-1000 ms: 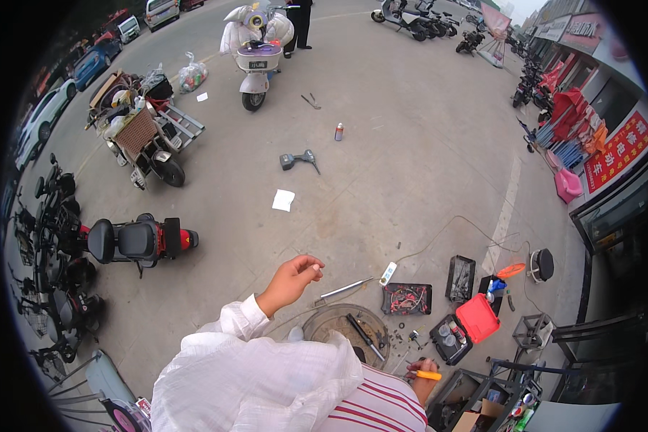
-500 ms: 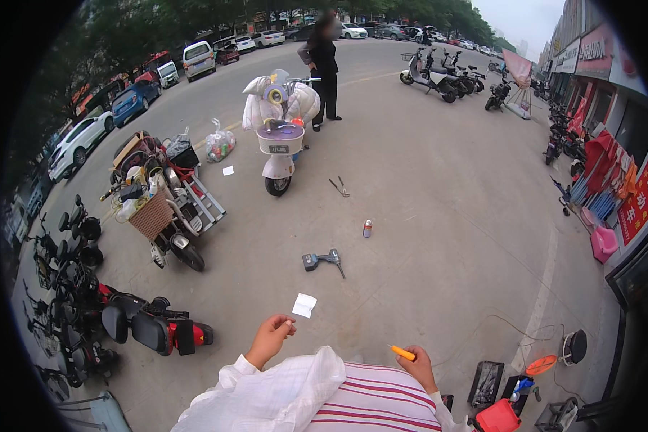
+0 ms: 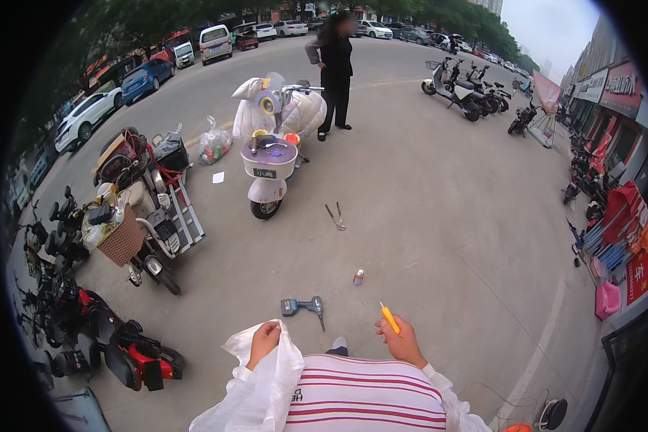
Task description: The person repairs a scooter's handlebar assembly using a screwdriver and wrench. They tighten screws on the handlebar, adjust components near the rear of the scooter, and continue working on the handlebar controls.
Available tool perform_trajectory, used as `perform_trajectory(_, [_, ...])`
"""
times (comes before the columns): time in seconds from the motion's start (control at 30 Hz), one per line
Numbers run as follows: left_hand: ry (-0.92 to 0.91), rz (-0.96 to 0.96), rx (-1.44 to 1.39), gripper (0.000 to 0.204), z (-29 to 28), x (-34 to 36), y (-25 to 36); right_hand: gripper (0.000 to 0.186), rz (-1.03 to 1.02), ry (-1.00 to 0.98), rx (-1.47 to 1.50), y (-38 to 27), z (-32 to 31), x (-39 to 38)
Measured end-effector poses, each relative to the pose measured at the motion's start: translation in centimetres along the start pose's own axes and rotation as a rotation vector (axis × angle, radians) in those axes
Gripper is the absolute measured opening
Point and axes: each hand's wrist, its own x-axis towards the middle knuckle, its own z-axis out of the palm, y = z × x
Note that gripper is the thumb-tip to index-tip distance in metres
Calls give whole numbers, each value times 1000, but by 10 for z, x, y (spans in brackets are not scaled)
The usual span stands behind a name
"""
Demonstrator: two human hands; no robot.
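Note:
My left hand (image 3: pixel 265 344) is closed at the edge of the white jacket (image 3: pixel 255 396) I wear, its fingertips pinching the cloth. In my right hand (image 3: pixel 405 341) is a yellow-handled tool (image 3: pixel 389 319) with a short, thin metal shaft pointing up and away; whether it is a screwdriver or an awl I cannot tell. Ahead on the pavement lies a cordless drill (image 3: pixel 304 307) with a long bit. Beyond the drill a small spray can (image 3: pixel 358 277) stands upright. Farther off lies a pair of long-handled pliers (image 3: pixel 336 217). My striped shirt (image 3: pixel 367 389) fills the lower middle.
A pale scooter (image 3: pixel 270 162) stands ahead, with a person in black (image 3: pixel 335 79) beside it. A loaded cart-like vehicle (image 3: pixel 147 223) and red-black scooters (image 3: pixel 126 353) crowd the left. Shopfronts and a pink basin (image 3: pixel 608 299) line the right. Parked cars stand along the road.
My left hand has drawn back from its place near the white paper to the jacket's edge. The right hand has risen, tilting the tool's tip upward. The whole view has shifted.

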Motion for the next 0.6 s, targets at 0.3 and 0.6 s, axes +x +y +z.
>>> perform_trajectory(0.3, [-461, 240, 32, 22, 261, 247, 167, 33, -26, 494, -264, 10, -176, 158])
perform_trajectory(0.6, [-224, 303, 200, 16, 430, 404, 194, 30, 48, 627, -86, 8, -327, 403])
